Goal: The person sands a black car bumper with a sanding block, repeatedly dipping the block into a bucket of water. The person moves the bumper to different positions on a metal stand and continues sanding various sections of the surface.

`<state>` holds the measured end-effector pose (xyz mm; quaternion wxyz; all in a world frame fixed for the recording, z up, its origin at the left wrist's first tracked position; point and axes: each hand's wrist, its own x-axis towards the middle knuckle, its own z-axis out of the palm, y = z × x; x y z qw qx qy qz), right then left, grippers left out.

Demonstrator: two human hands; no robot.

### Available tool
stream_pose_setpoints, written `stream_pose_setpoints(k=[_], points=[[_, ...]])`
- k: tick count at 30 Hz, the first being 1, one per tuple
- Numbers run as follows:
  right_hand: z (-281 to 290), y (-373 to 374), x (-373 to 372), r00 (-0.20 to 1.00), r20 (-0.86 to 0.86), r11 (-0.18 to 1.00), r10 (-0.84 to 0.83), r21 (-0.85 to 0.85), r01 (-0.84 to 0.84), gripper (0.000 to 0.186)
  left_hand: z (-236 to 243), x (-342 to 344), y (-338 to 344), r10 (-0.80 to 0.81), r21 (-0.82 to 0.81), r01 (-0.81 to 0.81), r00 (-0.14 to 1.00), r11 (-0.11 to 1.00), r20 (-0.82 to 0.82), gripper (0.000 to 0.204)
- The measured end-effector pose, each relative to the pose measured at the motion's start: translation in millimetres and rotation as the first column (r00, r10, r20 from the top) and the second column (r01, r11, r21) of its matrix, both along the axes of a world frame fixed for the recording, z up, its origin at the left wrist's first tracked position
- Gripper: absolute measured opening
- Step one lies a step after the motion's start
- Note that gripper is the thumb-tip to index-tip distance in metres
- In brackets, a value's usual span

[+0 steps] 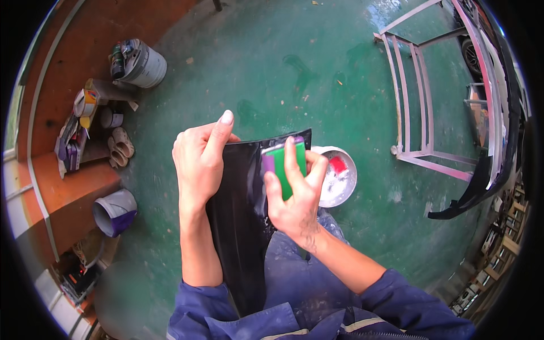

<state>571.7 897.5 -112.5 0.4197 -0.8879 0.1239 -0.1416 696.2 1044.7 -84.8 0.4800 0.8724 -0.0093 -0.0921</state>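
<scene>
A long black panel (238,192), glossy and wet in places, lies across my lap with its far end raised in front of me. My left hand (199,160) is closed on the panel's left edge, thumb pointing up; the fingertips are hidden behind it. In my right hand (299,198) is a green and purple block (279,171), its kind not certain, pressed flat against the panel near the far right corner. My index finger lies along the block's top. Just right of the panel stands a white bucket (350,190) with foamy liquid and a red piece (338,165) inside.
Green floor (255,68) spreads around me. At the left are a white bucket of bottles (148,67), cluttered shelves (85,116), clogs (122,144) and a purple-stained bucket (116,211). A metal frame stand (422,105) and a long dark bumper-like part (481,175) stand at the right.
</scene>
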Motion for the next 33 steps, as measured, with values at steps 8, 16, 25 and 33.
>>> stream_pose_setpoints(k=[8,16,25,33], points=[[-12,5,-29,0.998,0.038,0.999,0.043,-0.033,-0.041,0.071,4,0,-5,-0.005,0.066,0.004,1.000,0.998,0.014,0.068],[-18,18,-26,0.994,0.106,1.000,0.005,0.022,-0.007,0.075,3,-3,-2,0.015,0.053,-0.014,1.000,0.998,-0.013,0.068],[-7,22,6,0.984,0.180,0.997,0.000,-0.080,0.015,0.073,-3,-2,1,0.016,0.023,-0.016,1.000,1.000,-0.025,0.068],[-14,14,36,0.941,0.327,0.997,-0.083,0.020,0.081,0.071,-8,0,4,0.015,-0.061,-0.020,0.996,0.998,-0.082,0.067]])
